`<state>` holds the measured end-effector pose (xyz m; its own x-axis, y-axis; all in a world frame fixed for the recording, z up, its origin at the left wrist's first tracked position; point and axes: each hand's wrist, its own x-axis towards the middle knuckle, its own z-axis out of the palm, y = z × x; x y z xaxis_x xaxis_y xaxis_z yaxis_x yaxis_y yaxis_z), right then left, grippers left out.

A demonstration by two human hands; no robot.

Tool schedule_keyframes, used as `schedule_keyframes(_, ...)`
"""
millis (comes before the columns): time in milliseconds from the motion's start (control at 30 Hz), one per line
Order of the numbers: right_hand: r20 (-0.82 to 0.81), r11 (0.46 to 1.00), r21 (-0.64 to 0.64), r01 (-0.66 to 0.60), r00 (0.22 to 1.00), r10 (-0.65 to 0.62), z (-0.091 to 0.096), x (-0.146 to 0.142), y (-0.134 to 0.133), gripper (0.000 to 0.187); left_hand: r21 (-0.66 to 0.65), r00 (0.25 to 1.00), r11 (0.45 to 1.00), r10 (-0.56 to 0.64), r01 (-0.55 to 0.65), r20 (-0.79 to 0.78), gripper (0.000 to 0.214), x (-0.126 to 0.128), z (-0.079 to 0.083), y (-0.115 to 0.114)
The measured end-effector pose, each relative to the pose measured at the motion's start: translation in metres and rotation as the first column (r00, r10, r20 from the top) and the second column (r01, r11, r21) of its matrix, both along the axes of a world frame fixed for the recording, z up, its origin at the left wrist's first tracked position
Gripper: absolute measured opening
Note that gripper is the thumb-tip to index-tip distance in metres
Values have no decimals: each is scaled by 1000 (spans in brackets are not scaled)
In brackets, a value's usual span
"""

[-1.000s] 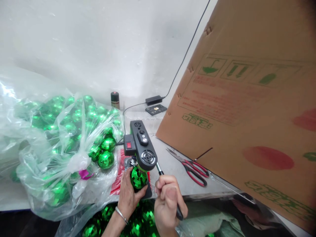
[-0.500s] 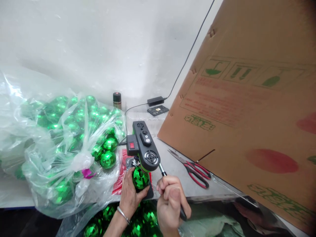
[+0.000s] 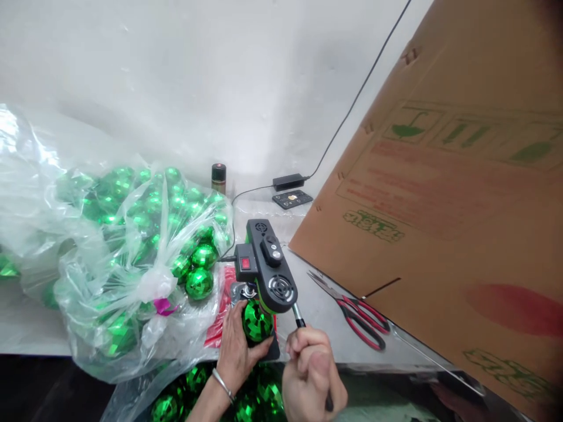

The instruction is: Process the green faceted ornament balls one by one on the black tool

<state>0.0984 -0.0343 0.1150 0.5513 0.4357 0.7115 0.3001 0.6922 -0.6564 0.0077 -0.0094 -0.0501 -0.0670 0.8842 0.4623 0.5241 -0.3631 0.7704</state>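
Note:
A shiny green faceted ball ornament (image 3: 257, 322) sits in my left hand (image 3: 236, 343), which wears a silver bangle and has its fingers and thumb curled round the ball. The ball lies under the near end of a black machine (image 3: 272, 266) with round vents and a red switch; where they meet is hidden. My right hand (image 3: 313, 366) is closed round the black grip of a metal-shafted handle (image 3: 299, 316) beside the machine. More green balls (image 3: 169, 404) lie below the table edge under my hands.
On the left, a clear plastic bag (image 3: 160, 281) holds many green balls. Scissors (image 3: 352, 310) lie on the right beside a large cardboard box (image 3: 431, 193). Behind stand a small dark-capped can (image 3: 219, 177), a power adapter (image 3: 289, 181) and a phone-like flat black object (image 3: 292, 199).
The whole view has shifted slightly, so things appear a little further right. Both hands keep their hold on the ball and the handle.

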Motion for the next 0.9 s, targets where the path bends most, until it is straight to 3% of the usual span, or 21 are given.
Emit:
schedule_keyframes(267, -13, 994, -94, -64, 998, 63, 55, 12, 2, 54, -15, 998, 1000, -17, 18, 54, 79, -1, 0, 2)
schedule_keyframes(433, -8, 986, -129, -109, 994, 109, 64, 16, 2, 54, -22, 996, 1000, -16, 18, 89, 78, -5, -3, -2)
schedule_keyframes(567, 58, 983, -159, -93, 993, 104, 53, 20, -2, 49, 86, 997, 996, -14, 7, 79, 88, -30, -16, -34)
schedule_keyframes(667, 165, 978, -200, -66, 981, 100, 37, 26, -9, 26, 143, 986, 976, -166, 167, -15, 101, -64, -32, -73)
schedule_keyframes(700, 186, 974, -221, -55, 978, 98, 30, 30, -12, 16, 102, 975, 971, -210, 216, -65, 103, -77, -36, -86)
schedule_keyframes(800, 254, 948, -320, -6, 963, 92, 0, 49, -29, 36, -194, 933, 943, -306, 270, -190, 97, -113, -46, -120)
schedule_keyframes(833, 309, 938, -347, 13, 946, 102, -13, 59, -37, 34, -315, 921, 914, -329, 255, -208, 95, -123, -48, -129)
schedule_keyframes(900, 471, 900, -436, -14, 848, 242, -42, 83, -59, 24, -525, 909, 825, -362, 209, -206, 92, -143, -48, -143)
